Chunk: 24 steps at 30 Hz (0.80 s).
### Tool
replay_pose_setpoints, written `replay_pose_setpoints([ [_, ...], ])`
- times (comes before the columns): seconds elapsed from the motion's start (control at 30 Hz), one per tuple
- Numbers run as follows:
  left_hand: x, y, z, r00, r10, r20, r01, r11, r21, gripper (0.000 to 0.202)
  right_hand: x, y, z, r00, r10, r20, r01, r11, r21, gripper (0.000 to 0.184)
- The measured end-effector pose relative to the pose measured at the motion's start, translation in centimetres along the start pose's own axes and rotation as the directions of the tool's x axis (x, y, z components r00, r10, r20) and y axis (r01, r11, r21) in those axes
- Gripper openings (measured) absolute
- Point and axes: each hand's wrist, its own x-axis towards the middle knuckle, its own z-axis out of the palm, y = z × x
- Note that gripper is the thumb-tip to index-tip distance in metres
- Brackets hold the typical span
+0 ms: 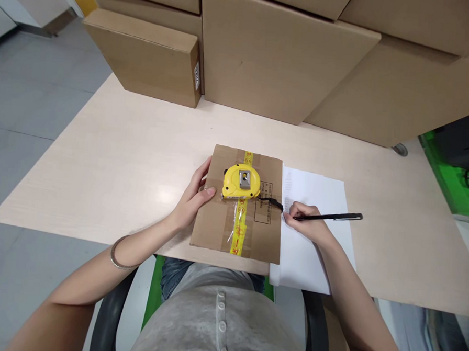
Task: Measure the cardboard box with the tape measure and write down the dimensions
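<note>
Flat brown cardboard box (218,224) and rounded yellow tape measure (234,178) lie together in front of us, the measure on top of the box, the box on the pale wood-toned tabletop (140,165) close to its front edge. Our left hand (194,200) grips the box's left side, thumb over the top face and fingers along the edge, most likely to hold it steady. The measure rests with its metal clip upward and its black fabric strap (271,201) trailing to the right; we suppose that spot suits it because both hands can reach it. Our right hand (308,219) pinches a slim black pen (344,217) over white paper (309,258) beside the box; its writing end is hidden by the fingers, so we cannot tell whether it touches the sheet. Having the paper on this side probably lets the pen hand rest there. As for containers, the flat box looks closed, with yellow printed tape (237,232) running down its middle, and we cannot see what it holds. Behind, well apart, stand a shallow brown carton (146,63) and large brown cardboard boxes (272,57), showing no contents.
</note>
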Motion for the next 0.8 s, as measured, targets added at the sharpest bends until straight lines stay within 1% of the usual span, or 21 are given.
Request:
replay_pose_setpoints([
  [0.37, 0.07, -0.44, -0.28, 1.0, 0.025, 0.018, -0.025, 0.999, 0.023, 0.074, 0.06, 0.41, 0.02, 1.0, -0.016, -0.009, 0.016, 0.999, -0.029, 0.036],
  [0.57, 0.08, -0.68, -0.38, 0.999, 0.036, 0.031, -0.037, 0.999, 0.018, 0.071, 0.1, 0.77, 0.01, 0.999, -0.035, -0.017, 0.034, 0.998, -0.045, 0.036],
  [0.8, 0.1, -0.58, -0.38, 0.999, 0.037, 0.037, -0.038, 0.999, 0.017, 0.072, 0.16, 0.75, -0.04, 0.999, -0.037, 0.006, 0.038, 0.998, -0.043, 0.035],
])
